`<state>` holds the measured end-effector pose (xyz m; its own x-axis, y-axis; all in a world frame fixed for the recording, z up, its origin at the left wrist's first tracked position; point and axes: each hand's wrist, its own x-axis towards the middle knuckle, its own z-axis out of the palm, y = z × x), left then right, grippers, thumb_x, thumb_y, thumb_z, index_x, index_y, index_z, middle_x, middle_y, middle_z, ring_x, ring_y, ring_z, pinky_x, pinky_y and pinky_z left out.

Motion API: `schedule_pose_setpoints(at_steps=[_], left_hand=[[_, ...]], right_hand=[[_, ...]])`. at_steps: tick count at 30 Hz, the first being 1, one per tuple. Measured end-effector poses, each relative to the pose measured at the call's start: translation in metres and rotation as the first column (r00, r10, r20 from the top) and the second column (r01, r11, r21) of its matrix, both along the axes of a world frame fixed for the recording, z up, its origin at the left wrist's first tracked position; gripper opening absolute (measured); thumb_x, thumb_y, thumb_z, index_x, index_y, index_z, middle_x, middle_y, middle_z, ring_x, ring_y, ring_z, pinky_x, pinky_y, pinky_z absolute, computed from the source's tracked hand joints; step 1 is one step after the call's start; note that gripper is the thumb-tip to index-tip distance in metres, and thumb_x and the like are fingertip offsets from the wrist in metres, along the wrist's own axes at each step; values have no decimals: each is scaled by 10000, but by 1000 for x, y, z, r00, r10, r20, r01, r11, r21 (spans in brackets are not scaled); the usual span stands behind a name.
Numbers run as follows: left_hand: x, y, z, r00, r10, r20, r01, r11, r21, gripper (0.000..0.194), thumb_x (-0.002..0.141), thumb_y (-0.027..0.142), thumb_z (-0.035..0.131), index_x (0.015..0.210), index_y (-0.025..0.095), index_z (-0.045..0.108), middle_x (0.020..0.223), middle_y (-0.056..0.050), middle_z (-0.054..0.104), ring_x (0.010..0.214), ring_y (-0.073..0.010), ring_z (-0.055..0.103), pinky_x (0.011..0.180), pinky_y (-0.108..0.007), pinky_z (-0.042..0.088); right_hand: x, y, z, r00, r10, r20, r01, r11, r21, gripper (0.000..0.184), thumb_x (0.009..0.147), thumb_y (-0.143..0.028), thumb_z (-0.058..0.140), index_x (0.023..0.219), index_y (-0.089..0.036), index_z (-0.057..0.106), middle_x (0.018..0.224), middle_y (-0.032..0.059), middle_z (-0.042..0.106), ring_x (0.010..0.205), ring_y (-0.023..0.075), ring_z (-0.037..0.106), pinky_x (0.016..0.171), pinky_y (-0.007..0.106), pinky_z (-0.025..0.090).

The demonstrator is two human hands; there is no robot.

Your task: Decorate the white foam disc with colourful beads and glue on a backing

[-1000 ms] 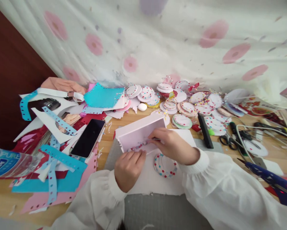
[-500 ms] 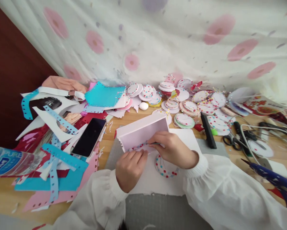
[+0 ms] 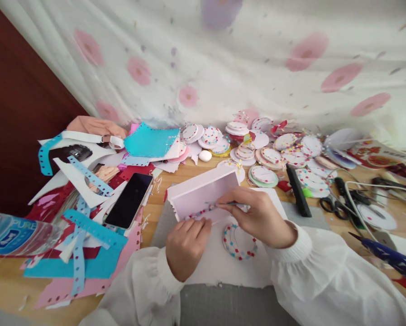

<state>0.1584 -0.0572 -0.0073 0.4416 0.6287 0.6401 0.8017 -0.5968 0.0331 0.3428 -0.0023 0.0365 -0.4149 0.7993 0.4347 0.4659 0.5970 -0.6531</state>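
Observation:
A shallow white open box (image 3: 211, 190) with a pale inside sits tilted on white sheet material. Along its lower inner edge runs a strand of small red and blue flower-like pieces (image 3: 201, 212). My left hand (image 3: 189, 246) has its fingers curled closed over the box's near edge, and the fingertips are partly hidden. Thin metal tweezers (image 3: 235, 203) are pinched in my right hand (image 3: 253, 215), their tip inside the box just above the strand. Close below the right hand, a ring of red and blue flower-like pieces (image 3: 238, 253) lies on the white sheet (image 3: 219, 274).
A black phone (image 3: 130, 201), punched foam scraps (image 3: 77, 267) and a water bottle (image 3: 14, 235) lie left. Several decorated discs (image 3: 264, 174) line the back. Right are a black stick-like object (image 3: 299, 192), scissors (image 3: 335, 206) and a blue glue gun (image 3: 386, 253).
My right hand has shifted slightly right and down, and more of the tweezers shows over the strand. The left hand stays at the box edge. The whole view has shifted slightly.

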Motion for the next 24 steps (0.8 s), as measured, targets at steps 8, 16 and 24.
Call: schedule_pose_setpoints(at_steps=[8,16,24], left_hand=[[-6,10,0,997,-38,62,39,999,-3,222,872,46,467,902,132,669,735,-47,710,688,-162,639,627,-295,453],[-22,38,-4,994,-89,65,93,994,-55,197,864,90,527,984,150,671,784,-49,719,723,-166,641,672,-301,459],[-25,44,22,998,-52,42,57,989,-134,254,855,174,548,1083,156,659,1069,-107,683,989,-225,615,891,-405,461]], right_hand=[[37,-26,10,866,-376,-330,305,919,-249,129,761,-321,686,795,-198,707,720,38,697,634,157,630,568,270,519],[61,-49,-37,572,-554,-605,259,822,-507,196,672,-332,762,779,-177,707,637,19,628,567,124,561,537,271,469],[63,-55,-56,434,-561,-704,117,810,-574,246,579,-344,795,713,-166,691,574,2,609,517,112,536,502,267,436]])
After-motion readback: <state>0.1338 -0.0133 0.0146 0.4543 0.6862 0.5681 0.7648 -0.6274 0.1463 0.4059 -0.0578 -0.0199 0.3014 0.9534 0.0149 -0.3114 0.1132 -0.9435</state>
